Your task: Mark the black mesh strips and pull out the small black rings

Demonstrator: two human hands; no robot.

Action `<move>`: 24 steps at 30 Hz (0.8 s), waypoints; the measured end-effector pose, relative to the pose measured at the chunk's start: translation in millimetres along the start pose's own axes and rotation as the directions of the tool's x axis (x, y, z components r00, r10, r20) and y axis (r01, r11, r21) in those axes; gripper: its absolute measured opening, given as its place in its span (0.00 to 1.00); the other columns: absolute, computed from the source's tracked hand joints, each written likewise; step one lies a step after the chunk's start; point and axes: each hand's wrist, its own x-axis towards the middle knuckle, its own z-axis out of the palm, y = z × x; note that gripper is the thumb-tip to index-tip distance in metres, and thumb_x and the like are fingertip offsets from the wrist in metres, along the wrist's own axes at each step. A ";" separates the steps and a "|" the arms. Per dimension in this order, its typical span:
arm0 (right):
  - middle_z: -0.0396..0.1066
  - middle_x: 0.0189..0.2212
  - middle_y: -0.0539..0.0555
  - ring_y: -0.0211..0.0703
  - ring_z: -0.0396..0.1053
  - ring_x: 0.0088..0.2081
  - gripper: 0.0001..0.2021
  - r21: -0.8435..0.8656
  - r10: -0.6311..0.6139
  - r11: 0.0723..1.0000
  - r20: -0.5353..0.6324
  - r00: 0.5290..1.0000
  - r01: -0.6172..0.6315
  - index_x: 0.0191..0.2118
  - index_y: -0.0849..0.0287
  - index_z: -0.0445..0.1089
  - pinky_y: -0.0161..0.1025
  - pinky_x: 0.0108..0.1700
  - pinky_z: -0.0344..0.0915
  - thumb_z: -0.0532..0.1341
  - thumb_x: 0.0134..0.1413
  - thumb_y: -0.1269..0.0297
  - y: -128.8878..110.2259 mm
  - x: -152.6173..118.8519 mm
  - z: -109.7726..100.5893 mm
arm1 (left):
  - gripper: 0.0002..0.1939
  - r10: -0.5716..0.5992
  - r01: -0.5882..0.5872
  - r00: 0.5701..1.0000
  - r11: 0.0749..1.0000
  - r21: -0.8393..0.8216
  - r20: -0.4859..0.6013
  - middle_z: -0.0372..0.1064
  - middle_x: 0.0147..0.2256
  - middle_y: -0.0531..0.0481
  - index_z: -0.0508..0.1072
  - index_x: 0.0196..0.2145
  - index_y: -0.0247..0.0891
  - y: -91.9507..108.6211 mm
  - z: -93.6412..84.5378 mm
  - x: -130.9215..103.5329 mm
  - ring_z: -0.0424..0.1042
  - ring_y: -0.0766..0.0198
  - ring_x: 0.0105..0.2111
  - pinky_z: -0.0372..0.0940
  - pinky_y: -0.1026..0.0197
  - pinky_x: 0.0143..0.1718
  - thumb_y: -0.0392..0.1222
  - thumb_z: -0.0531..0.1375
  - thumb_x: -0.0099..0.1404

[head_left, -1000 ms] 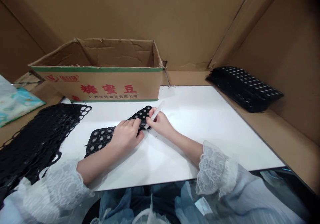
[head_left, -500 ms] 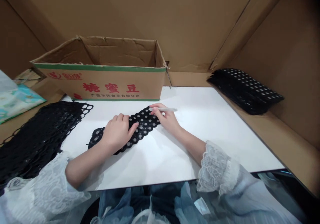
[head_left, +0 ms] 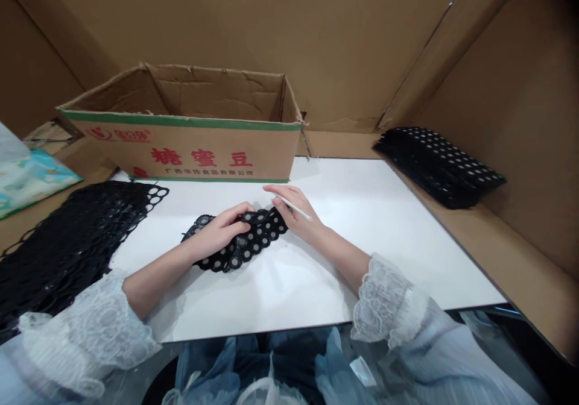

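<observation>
A black strip with rows of round pale dots and a scalloped edge (head_left: 257, 242) lies slanted and bunched on the white tabletop. My left hand (head_left: 224, 230) is closed over its upper left part, thumb and fingers gathering the material. At the strip's right end, my right hand (head_left: 296, 212) holds a slim white pen-like stick (head_left: 296, 208) against its fingers, and its fingertips are close to the edge of the strip. Whether those fingertips also pinch the strip is hard to make out.
Behind my hands stands an open cardboard box (head_left: 271, 152) with red characters. To the left is a pile of black perforated sheets (head_left: 76, 236), beside a floral packet (head_left: 36, 179). A stack of black dotted pieces (head_left: 443, 167) rests at the right. Cardboard walls (head_left: 362, 43) surround the white table (head_left: 384, 242).
My left hand has slid a little to the right, and the strip's left end has drawn in and bunched. The white stick in my right hand has tipped downward at its right end.
</observation>
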 end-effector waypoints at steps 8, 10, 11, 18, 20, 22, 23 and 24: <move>0.69 0.26 0.53 0.40 0.66 0.27 0.18 -0.093 0.247 0.961 -0.121 0.961 -0.259 0.44 0.58 0.63 0.36 0.30 0.56 0.41 0.59 0.56 -10.9 0.3 -11.0 | 0.18 0.014 0.031 0.997 0.848 0.528 -0.081 0.66 0.30 0.50 0.58 0.39 0.39 -0.6 0.7 -5.6 0.66 0.61 0.27 0.57 0.62 0.29 0.56 0.46 0.61; 0.68 0.25 0.53 0.41 0.66 0.28 0.18 -0.075 0.273 0.956 -0.130 0.953 -0.284 0.42 0.58 0.65 0.36 0.31 0.56 0.42 0.59 0.56 -12.5 0.7 -13.8 | 0.23 -0.004 0.094 0.992 0.677 0.730 -0.124 0.68 0.31 0.47 0.61 0.39 0.38 -0.1 -1.8 -5.8 0.68 0.57 0.28 0.56 0.61 0.28 0.61 0.45 0.59; 0.68 0.24 0.53 0.42 0.66 0.28 0.18 -0.058 0.289 0.953 -0.131 0.948 -0.298 0.40 0.57 0.65 0.36 0.31 0.56 0.42 0.59 0.55 -12.1 0.9 -14.4 | 0.26 -0.026 0.135 0.989 0.591 0.795 -0.149 0.69 0.32 0.45 0.62 0.38 0.38 -0.3 -3.9 -5.3 0.69 0.55 0.29 0.56 0.61 0.27 0.63 0.44 0.58; 0.68 0.26 0.51 0.40 0.66 0.27 0.18 0.089 0.335 0.942 -0.167 0.927 -0.325 0.42 0.56 0.64 0.36 0.31 0.58 0.42 0.59 0.54 5.4 1.8 -11.8 | 0.32 -0.243 0.252 0.959 0.494 0.832 -0.147 0.70 0.25 0.43 0.68 0.28 0.38 -24.4 -28.1 3.8 0.69 0.52 0.29 0.54 0.60 0.25 0.65 0.38 0.59; 0.69 0.29 0.51 0.40 0.67 0.29 0.17 0.117 0.283 0.956 -0.136 0.950 -0.268 0.44 0.55 0.62 0.37 0.33 0.60 0.43 0.59 0.55 9.4 0.5 -8.0 | 0.32 -0.257 0.292 0.947 0.434 0.852 -0.194 0.69 0.24 0.41 0.69 0.26 0.37 -33.6 -34.2 4.8 0.69 0.51 0.28 0.55 0.58 0.27 0.66 0.39 0.58; 0.70 0.34 0.52 0.41 0.68 0.34 0.16 0.137 0.234 0.966 -0.094 0.968 -0.220 0.45 0.55 0.61 0.38 0.38 0.61 0.43 0.59 0.56 11.4 -1.2 -2.9 | 0.30 -0.191 0.293 0.953 0.393 0.872 -0.235 0.69 0.25 0.39 0.69 0.26 0.35 -38.7 -37.2 4.8 0.68 0.48 0.30 0.57 0.55 0.31 0.66 0.43 0.57; 0.69 0.37 0.53 0.42 0.68 0.37 0.15 0.140 0.213 0.970 -0.077 0.974 -0.201 0.45 0.54 0.61 0.39 0.40 0.62 0.44 0.59 0.57 11.6 -1.8 -0.3 | 0.29 -0.127 0.277 0.961 0.411 0.869 -0.246 0.69 0.27 0.38 0.69 0.28 0.34 -39.2 -36.8 4.7 0.68 0.48 0.32 0.57 0.53 0.35 0.64 0.45 0.57; 0.69 0.40 0.53 0.43 0.67 0.40 0.15 0.138 0.195 0.973 -0.065 0.979 -0.185 0.46 0.54 0.61 0.40 0.42 0.62 0.44 0.59 0.57 11.5 -2.4 2.0 | 0.26 -0.058 0.249 0.966 0.456 0.854 -0.251 0.69 0.31 0.38 0.69 0.30 0.34 -38.3 -34.9 4.7 0.67 0.48 0.36 0.57 0.52 0.38 0.61 0.46 0.58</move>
